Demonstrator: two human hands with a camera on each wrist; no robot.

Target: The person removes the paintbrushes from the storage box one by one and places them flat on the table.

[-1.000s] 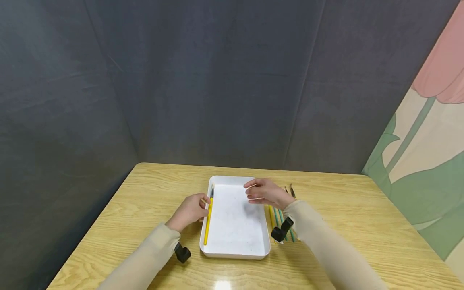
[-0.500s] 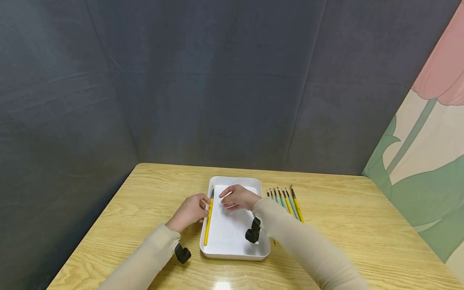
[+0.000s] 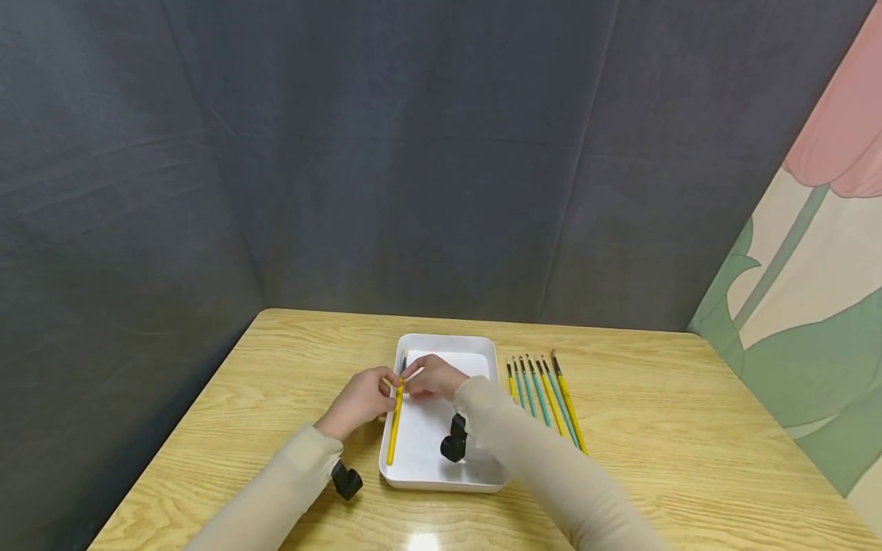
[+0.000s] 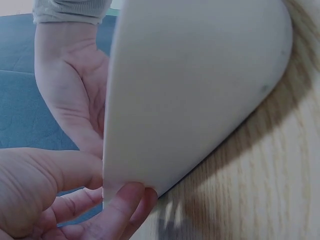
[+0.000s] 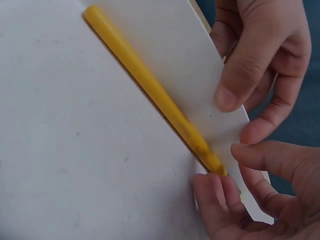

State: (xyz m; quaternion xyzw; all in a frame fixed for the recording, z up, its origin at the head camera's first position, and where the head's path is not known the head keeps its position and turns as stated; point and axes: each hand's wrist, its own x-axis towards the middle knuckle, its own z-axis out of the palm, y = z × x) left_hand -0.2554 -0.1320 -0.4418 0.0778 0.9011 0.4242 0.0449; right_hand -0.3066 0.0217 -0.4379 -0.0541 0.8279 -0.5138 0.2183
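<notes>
A white tray [image 3: 455, 478] lies on the wooden table, with one yellow paintbrush [image 3: 394, 432] along its left wall. My left hand [image 3: 358, 398] grips that wall from outside; in the right wrist view its thumb [image 5: 237, 85] comes over the rim. Inside the tray, my right hand [image 3: 430, 377] is at the upper part of the paintbrush. Its fingertips [image 5: 210, 182] touch the handle near the ferrule in the right wrist view, while the thumb stands apart on the other side. The ferrule and bristles are mostly hidden there by the fingers.
Several yellow and green paintbrushes [image 3: 537, 383] lie side by side right of the tray, their lower ends partly behind my right sleeve. A dark curtain [image 3: 413, 168] hangs behind the table [image 3: 689, 428]. A wall with a painted flower [image 3: 834, 252] is at the right.
My right hand has moved left across the tray, from near its right wall to the yellow paintbrush. The brushes at the right came into fuller view. My left hand has stayed put.
</notes>
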